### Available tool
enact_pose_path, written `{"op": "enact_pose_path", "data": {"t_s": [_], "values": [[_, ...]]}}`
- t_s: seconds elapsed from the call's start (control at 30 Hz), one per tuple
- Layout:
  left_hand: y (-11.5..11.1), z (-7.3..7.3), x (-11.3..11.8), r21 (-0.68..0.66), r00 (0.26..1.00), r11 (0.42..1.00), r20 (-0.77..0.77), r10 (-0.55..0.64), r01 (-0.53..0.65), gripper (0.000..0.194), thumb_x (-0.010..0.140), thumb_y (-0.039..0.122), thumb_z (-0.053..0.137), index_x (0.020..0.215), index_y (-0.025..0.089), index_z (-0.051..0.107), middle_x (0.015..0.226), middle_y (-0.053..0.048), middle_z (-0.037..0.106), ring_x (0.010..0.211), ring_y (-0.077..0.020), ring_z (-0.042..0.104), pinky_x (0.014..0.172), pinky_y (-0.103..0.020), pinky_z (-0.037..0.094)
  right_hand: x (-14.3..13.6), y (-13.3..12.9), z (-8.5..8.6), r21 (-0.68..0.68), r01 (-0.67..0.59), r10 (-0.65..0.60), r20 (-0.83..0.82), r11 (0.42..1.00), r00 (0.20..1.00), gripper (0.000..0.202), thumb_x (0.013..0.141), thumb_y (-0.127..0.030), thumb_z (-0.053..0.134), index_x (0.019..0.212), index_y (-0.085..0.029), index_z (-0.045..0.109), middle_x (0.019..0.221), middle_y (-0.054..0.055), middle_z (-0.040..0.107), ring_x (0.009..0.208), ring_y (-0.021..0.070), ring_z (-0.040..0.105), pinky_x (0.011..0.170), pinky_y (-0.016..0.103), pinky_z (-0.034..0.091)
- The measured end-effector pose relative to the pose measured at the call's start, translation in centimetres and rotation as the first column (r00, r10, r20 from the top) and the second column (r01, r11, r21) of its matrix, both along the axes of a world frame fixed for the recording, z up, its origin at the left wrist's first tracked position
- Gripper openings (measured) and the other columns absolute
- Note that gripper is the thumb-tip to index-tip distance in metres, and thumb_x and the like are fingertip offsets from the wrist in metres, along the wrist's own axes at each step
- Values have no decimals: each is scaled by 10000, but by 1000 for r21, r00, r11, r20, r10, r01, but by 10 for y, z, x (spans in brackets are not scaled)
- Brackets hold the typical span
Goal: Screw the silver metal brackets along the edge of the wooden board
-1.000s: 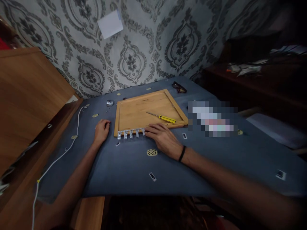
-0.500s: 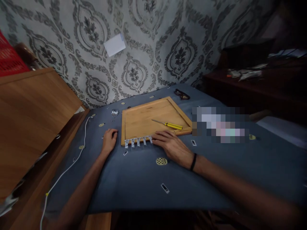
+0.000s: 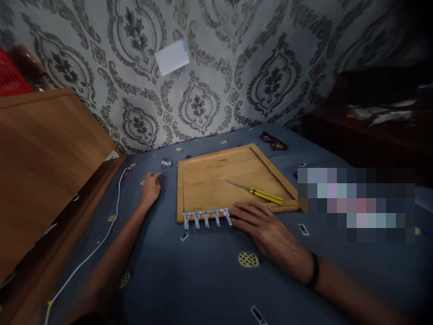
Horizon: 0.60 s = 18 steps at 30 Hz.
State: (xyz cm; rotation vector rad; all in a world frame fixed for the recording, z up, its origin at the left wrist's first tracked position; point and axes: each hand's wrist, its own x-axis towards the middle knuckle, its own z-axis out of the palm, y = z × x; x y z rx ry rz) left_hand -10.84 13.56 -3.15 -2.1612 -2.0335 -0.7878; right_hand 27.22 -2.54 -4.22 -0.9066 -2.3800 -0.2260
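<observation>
Grip of right hand (image 3: pixel 270 231) unclosed against metal clip (image 3: pixel 227 215), of left hand (image 3: pixel 151 187) indiscernible

wall (image 3: pixel 233 97): grey damask pattern; wooden furniture (image 3: pixel 50 135) at left; blue cloth-covered table (image 3: pixel 189 280); dimly lit, darkest at right

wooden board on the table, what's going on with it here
A person's right hand rests at the near edge of the wooden board, at the rightmost of five metal brackets lined along that edge. The left hand is beyond the board's left side, fingers by tiny pieces on the blue cloth; whether it holds one is unclear. A yellow-handled screwdriver lies on the board, untouched.
</observation>
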Motion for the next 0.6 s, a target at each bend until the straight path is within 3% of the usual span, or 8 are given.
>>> {"op": "enact_pose_path", "data": {"t_s": [0.3,0.6], "values": [[1,-12,-17,-5,1000,1000,18,-25,25,338,968,365,622,1232,155,611,1222,-94,641,1053,-223,653,901,-441,569,3,2,-8,5,-11,11,-28,1000,1000,433,871,-35,441,1132,-261,703,1248,23,732,1191,242,659,956,504,549],[-8,11,-18,-109,990,988,-70,-120,112,289,972,364,618,1160,145,635,1129,-76,668,968,-193,668,846,-398,581,2,1,-5,2,-17,17,-29,1000,999,452,879,-26,447,1190,-260,676,1266,11,725,1197,236,656,956,502,554]]}}
